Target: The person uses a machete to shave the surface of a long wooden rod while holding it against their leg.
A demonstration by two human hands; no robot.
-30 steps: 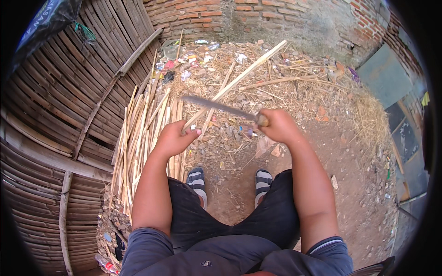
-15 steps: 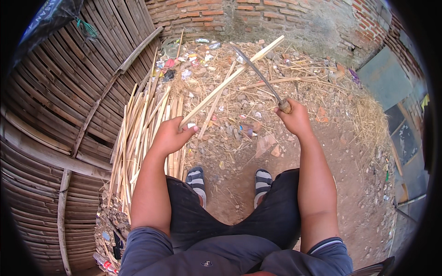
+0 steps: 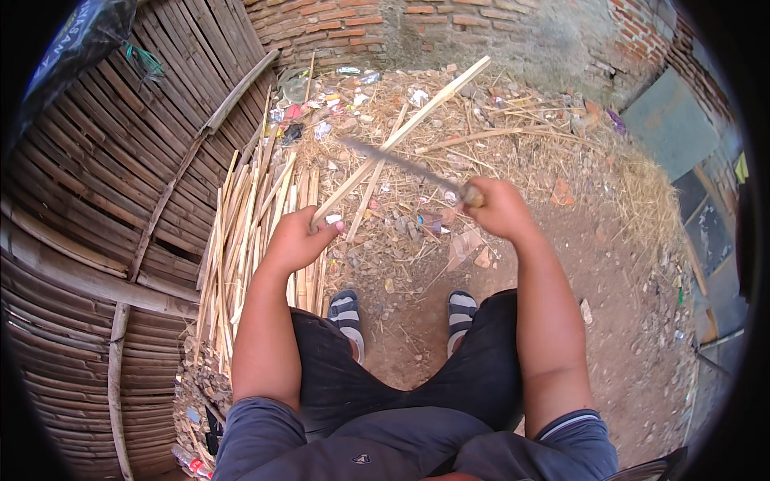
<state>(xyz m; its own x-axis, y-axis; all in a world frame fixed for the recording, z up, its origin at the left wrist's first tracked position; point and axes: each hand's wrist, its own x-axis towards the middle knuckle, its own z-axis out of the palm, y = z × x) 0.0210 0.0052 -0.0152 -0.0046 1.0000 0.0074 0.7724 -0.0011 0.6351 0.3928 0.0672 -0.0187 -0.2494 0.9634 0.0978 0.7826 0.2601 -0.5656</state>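
My left hand clenched round near end of long bamboo strip, strip slanting away over littered dirt toward brick wall. My right hand grips knife (blade crossing above strip). Split bamboo pile lies just left.

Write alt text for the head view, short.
A seated person's left hand grips a long bamboo strip while the right hand holds a long knife across it. Split bamboo strips lie piled at left beside a woven bamboo wall.
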